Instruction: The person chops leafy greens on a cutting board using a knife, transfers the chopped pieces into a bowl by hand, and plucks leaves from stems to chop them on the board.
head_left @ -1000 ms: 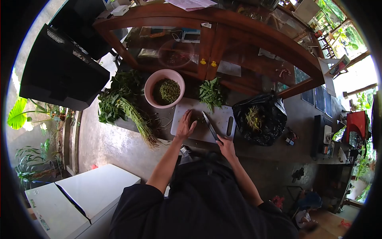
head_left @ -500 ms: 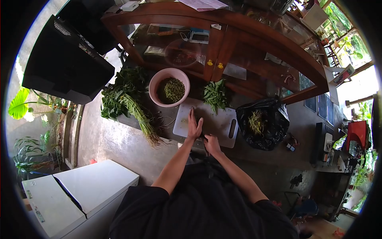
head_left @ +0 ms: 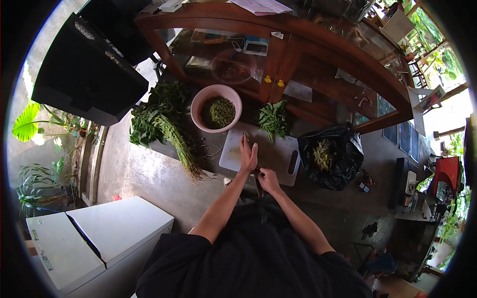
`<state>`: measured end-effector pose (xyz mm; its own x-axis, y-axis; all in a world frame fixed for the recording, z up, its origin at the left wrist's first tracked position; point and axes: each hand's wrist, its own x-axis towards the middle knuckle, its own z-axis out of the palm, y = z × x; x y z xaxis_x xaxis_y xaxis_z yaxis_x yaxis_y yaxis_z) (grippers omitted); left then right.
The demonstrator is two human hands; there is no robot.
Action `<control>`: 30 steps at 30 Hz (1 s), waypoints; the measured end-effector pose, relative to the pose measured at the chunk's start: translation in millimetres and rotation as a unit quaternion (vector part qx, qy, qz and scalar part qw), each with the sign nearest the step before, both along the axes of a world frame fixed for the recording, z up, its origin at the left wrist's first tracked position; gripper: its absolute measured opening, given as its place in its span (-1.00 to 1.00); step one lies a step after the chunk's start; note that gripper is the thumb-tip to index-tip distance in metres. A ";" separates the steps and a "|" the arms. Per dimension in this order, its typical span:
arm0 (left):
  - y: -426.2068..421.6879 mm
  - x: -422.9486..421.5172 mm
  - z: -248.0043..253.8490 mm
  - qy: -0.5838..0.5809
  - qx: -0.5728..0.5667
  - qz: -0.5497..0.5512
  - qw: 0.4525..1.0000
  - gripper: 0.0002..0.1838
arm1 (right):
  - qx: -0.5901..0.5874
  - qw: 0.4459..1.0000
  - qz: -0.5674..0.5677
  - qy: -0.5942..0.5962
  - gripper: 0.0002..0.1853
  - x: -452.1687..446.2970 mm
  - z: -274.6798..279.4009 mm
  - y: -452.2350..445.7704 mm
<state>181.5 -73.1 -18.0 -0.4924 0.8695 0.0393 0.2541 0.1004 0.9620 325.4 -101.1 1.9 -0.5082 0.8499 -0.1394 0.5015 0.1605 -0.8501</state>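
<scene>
My left hand [head_left: 248, 158] is open, its fingers stretched out and together, held edge-on over the left part of the white cutting board [head_left: 278, 171]. Just to its right, near the board's front edge, my right hand [head_left: 269, 180] is closed around a knife [head_left: 257, 172]. Only a dark piece of the knife shows between the hands; the blade is mostly hidden. Small green bits lie on the board. Behind it is a pink bowl [head_left: 195, 110] of chopped greens [head_left: 222, 112]. A bunch of leafy greens [head_left: 273, 120] rests at the board's back edge.
To the left lies a large heap of leafy stems with roots [head_left: 171, 136]. A black plastic bag [head_left: 346, 164] holding yellowish-green trimmings [head_left: 323, 155] stands on the right. A wooden glass-door cabinet [head_left: 283, 54] backs the counter. A white refrigerator [head_left: 119, 231] is at lower left.
The whole view has shifted slightly, so things sit a little further right. My hands keep nearly the same pose over the board.
</scene>
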 end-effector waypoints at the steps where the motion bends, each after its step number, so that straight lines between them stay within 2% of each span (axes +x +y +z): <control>1: 0.4 0.8 3.2 0.006 0.007 -0.001 1.000 -0.16 | 0.001 1.000 0.001 0.000 -0.82 1.3 6.8 0.3; 9: 0.2 11.1 34.0 0.002 -0.026 0.006 1.000 -0.17 | 0.005 0.999 0.033 0.006 -0.79 17.3 46.7 7.7; 15: 8.8 -2.7 72.2 -0.012 0.021 0.029 0.999 -0.20 | -0.010 0.998 0.033 0.058 -0.77 1.1 81.1 17.9; 19: 28.5 -32.0 89.4 0.017 0.057 0.062 0.996 -0.21 | -0.006 0.998 0.056 0.035 -0.75 -24.3 97.7 39.2; 23: 51.4 -68.3 99.1 0.037 0.072 0.087 0.993 -0.21 | 0.065 0.994 0.071 0.059 -0.76 -60.8 93.7 66.0; 26: 66.0 -93.6 106.0 0.056 0.073 0.102 0.990 -0.20 | 0.070 0.994 0.074 0.033 -0.77 -89.3 99.0 83.4; 28: 77.5 -112.1 106.0 0.055 0.088 0.103 0.989 -0.19 | 0.108 0.990 0.080 -0.042 -0.79 -108.0 103.6 92.9; 30: 88.0 -130.2 106.2 0.063 0.075 0.102 0.990 -0.19 | 0.139 0.987 0.077 -0.016 -0.78 -126.9 105.7 100.5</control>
<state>51.3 14.9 88.2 -0.6408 0.7319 0.2319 0.3617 0.0214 0.9320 198.5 -0.6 107.6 -0.6328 0.7712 0.0700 0.4789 0.4608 -0.7472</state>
